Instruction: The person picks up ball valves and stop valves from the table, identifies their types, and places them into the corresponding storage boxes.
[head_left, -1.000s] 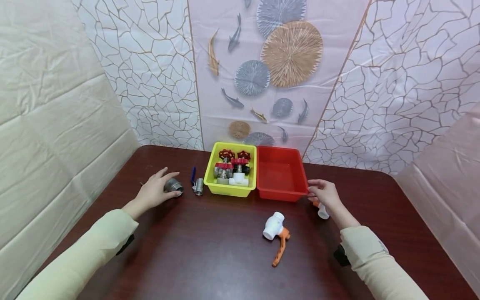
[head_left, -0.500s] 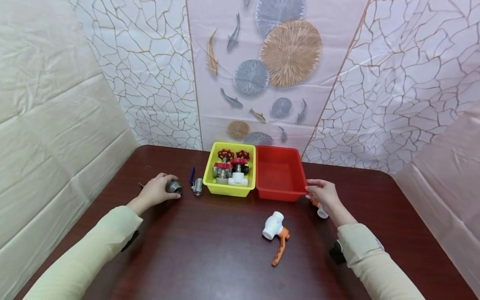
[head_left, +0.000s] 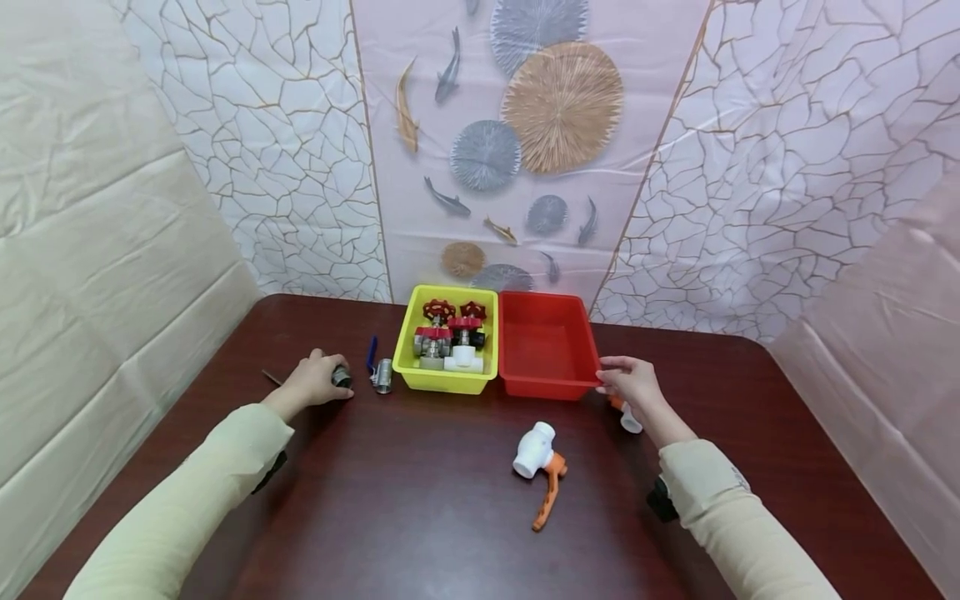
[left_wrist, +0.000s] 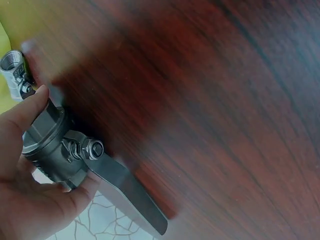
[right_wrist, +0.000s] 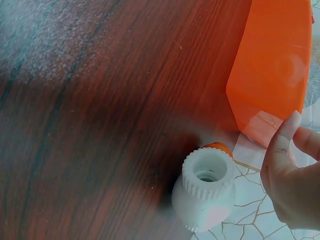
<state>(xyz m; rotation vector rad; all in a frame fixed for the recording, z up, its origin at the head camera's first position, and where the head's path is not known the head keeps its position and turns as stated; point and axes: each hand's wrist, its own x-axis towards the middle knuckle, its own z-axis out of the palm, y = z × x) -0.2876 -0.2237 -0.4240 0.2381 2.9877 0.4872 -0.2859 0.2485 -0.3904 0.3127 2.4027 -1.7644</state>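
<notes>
My left hand [head_left: 309, 379] grips a grey metal ball valve [left_wrist: 47, 145] at the left of the table, thumb on one side of the body and fingers round the other. The valve's long flat lever [left_wrist: 132, 195] points away from the palm in the left wrist view. At the other side, my right hand [head_left: 633, 385] has its fingertips at the right front corner of a red bin [head_left: 547, 389]. Close under that hand lies a white plastic ball valve [right_wrist: 207, 200], its orange handle mostly hidden.
A yellow bin [head_left: 446, 383] adjoins the red one and holds several valves, some with red handwheels [head_left: 438, 310]. Left of it lies a small metal valve [head_left: 383, 377] with a blue lever. Another white valve [head_left: 535, 450] with an orange handle lies in front of the red bin.
My left hand has gone from spread fingers beside the metal ball valve to a grip round it, and the valve has turned a little. The right hand stays at the red bin's corner.
</notes>
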